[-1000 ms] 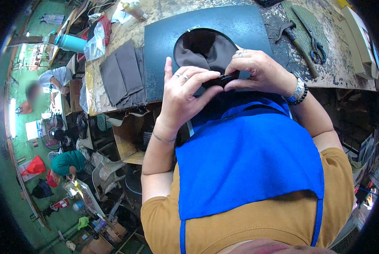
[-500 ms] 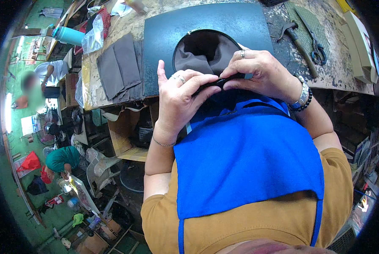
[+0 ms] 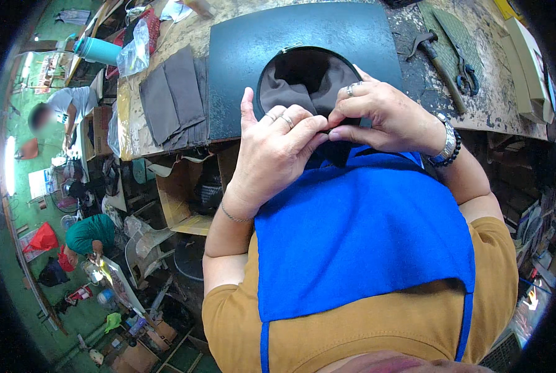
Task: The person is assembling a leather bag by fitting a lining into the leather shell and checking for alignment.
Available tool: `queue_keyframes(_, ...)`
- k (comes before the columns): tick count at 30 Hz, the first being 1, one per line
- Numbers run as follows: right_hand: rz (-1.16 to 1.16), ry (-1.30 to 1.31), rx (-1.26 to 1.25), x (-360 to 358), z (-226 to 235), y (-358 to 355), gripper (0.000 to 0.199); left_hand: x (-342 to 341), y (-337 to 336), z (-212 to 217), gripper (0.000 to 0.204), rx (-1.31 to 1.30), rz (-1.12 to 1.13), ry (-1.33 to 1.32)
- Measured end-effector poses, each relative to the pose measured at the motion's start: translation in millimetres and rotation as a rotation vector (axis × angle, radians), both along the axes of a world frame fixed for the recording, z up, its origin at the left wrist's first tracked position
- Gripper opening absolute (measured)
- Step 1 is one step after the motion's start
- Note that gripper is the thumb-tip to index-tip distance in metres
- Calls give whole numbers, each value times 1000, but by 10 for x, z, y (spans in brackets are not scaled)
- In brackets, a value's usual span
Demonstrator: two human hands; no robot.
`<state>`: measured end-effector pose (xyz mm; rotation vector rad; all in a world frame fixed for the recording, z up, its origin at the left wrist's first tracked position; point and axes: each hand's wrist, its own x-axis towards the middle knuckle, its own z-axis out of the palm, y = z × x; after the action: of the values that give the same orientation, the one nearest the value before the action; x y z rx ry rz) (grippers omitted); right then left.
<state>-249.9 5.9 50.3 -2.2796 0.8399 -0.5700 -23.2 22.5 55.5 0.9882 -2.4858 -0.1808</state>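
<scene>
Right now my left hand and right hand meet at the near edge of the counter, both pinching one piece of dark grey-brown fabric. It is soft and matt, folded into a rounded, pouch-like shape with a crease running down its middle, and it lies on a dark blue-grey mat, just at the mat's near edge. Its rounded top points away from me toward the far side of the counter, and its long axis runs from my hands straight outward; the near end is hidden under my fingers. My left fingers are curled narrow, thumb raised, tips pressed onto the fabric's lower edge. My right fingers are closed in a pinch on the same edge, touching my left fingertips. I wear rings on both hands, a thin bracelet on the left wrist, a watch and bead band on the right. My blue apron hangs below my hands. A stack of grey fabric pieces lies just left of the mat. A hammer and shears lie to the right, well apart from my hands.
</scene>
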Motion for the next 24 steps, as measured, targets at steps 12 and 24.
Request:
queue_keyframes(12, -25, -159, 41, -12, 36, 10, 16, 55, -6, 40, 12, 228, 29, 56)
queue_keyframes(24, 209, -477, -167, 22, 248, 107, 16, 292, -309, -848, 67, 1379, -164, 1513)
